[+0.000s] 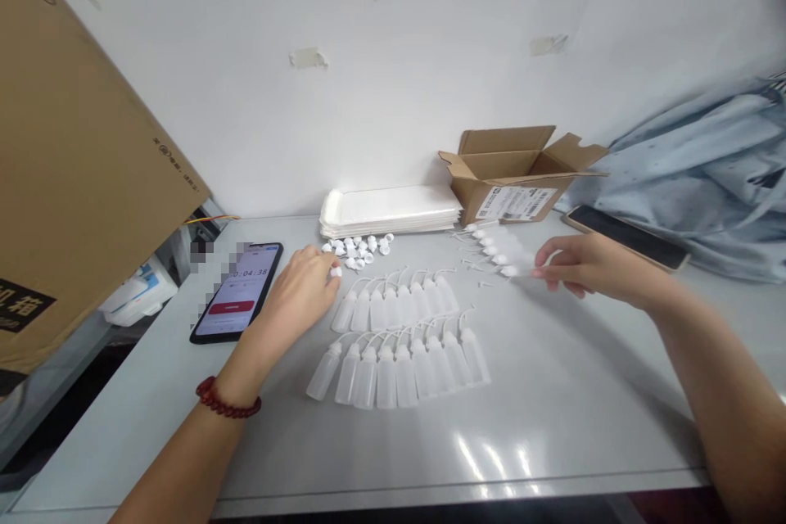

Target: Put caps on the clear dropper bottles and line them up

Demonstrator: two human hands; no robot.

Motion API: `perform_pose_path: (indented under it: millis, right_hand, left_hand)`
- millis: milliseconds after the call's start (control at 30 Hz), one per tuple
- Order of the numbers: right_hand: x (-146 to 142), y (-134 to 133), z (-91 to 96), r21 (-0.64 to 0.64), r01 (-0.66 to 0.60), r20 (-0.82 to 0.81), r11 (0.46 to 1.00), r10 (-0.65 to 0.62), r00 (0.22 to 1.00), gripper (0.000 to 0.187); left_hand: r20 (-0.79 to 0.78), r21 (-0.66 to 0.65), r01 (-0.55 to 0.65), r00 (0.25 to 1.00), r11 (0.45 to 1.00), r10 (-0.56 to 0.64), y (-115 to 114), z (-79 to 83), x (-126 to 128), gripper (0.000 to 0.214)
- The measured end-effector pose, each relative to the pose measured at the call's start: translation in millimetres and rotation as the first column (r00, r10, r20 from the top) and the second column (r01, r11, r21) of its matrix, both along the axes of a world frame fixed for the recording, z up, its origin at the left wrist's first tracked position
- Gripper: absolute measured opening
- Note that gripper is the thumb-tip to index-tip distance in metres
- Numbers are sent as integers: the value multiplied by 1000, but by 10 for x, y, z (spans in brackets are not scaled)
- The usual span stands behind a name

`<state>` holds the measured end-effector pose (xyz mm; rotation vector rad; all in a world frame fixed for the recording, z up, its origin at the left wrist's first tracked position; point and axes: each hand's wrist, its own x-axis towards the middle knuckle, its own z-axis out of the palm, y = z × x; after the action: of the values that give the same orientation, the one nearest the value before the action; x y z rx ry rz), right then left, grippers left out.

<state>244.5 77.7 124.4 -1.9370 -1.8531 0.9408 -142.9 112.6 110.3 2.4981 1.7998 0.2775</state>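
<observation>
My left hand (pixel 302 291) reaches over the grey table (pixel 553 409) and pinches a small white cap (pixel 335 271) at the edge of a heap of several white caps (pixel 359 250). My right hand (pixel 583 266) holds a clear squeeze bottle (pixel 519 260) by its body, near a short line of uncapped bottles (pixel 491 244). Two rows of several capped bottles with thin bent spouts lie between my hands, a back row (pixel 396 303) and a front row (pixel 399 364).
A phone (pixel 239 291) showing a running timer lies left of my left hand. A stack of white trays (pixel 390 211) and an open cardboard box (pixel 516 172) stand at the wall. A second phone (pixel 626 236) and blue cloth (pixel 706 172) lie right. A large carton (pixel 67 155) leans at left.
</observation>
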Motion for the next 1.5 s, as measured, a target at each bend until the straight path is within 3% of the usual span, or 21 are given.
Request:
perform_pose_path:
  millis: [133, 233, 333, 500, 667, 800, 900, 1000, 1067, 1133, 1300, 1500]
  right_hand:
    - [-318, -111, 7, -68, -165, -101, 984, 158, 982, 25]
    - [-657, -237, -34, -51, -369, -209, 928, 351, 913, 23]
    - [-923, -349, -84, 46, -471, -84, 881, 474, 877, 29]
    - [-1012, -380, -152, 48, -447, 147, 893, 436, 888, 28]
    - [-927, -320, -212, -4, -399, 289, 917, 383, 878, 31]
    - [-840, -269, -236, -1, -367, 375, 930, 341, 862, 38]
    - [-805, -245, -208, 106, -334, 265, 937, 297, 917, 37]
    - [-844, -264, -169, 238, -155, 11, 959, 157, 988, 31]
    - [-901, -295, -162, 259, -30, -185, 965, 80, 979, 31]
    - [-969, -327, -175, 245, 16, -334, 969, 69, 940, 31]
    - [-1139, -379, -221, 196, -99, -520, 976, 189, 833, 28]
    - [-1256, -409, -252, 137, -191, -585, 972, 235, 776, 25]
  left_hand:
    - [254, 51, -109, 963, 993, 92, -49, 89, 117, 24]
    - [424, 10, -124, 899, 992, 108, -120, 135, 219, 22]
    - [485, 11, -62, 873, 998, 49, -197, 148, 299, 20]
    - [537, -47, 69, 843, 996, -33, -284, 167, 378, 19]
    - [634, -222, 99, 771, 970, 66, -282, 154, 383, 24]
    - [677, -264, 105, 728, 959, 107, -251, 99, 350, 28]
    - [708, -302, 156, 697, 940, 112, -248, 79, 351, 28]
    - [746, -364, 249, 654, 897, 122, -266, 71, 395, 29]
    - [762, -413, 303, 631, 859, 143, -288, 59, 437, 28]
    - [784, -439, 353, 600, 826, 160, -317, 42, 479, 26]
    - [824, -438, 436, 543, 786, 159, -395, 68, 552, 29]
    - [831, -408, 512, 551, 756, 75, -424, 148, 548, 31]
